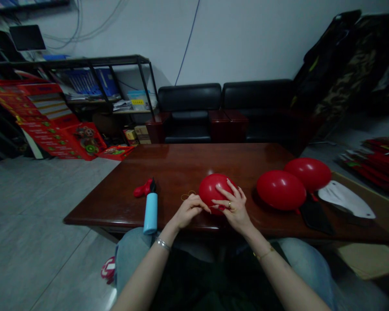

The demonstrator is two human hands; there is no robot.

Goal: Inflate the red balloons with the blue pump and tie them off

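A red inflated balloon (210, 186) rests over the near edge of the brown table, in front of my body. My right hand (235, 209) lies against its right side, fingers spread over it, with the red neck held near the thumb. Close by the neck, my left hand (191, 210) is closed in a pinch on what looks like a thin strand; the fingers partly hide it. Thin yellowish loops (187, 195) lie on the table just beyond my left hand. Further left is a light-blue hand pump (151, 212) with a black nozzle, beside a limp red item (142, 188).
Two more red balloons (280, 190) sit to the right, near a flat black object (317, 216) and a white sheet-like piece (345, 199). The table (181, 157) faces black armchairs (189, 99). Red boxes (45, 116) are stacked at the left by a shelf.
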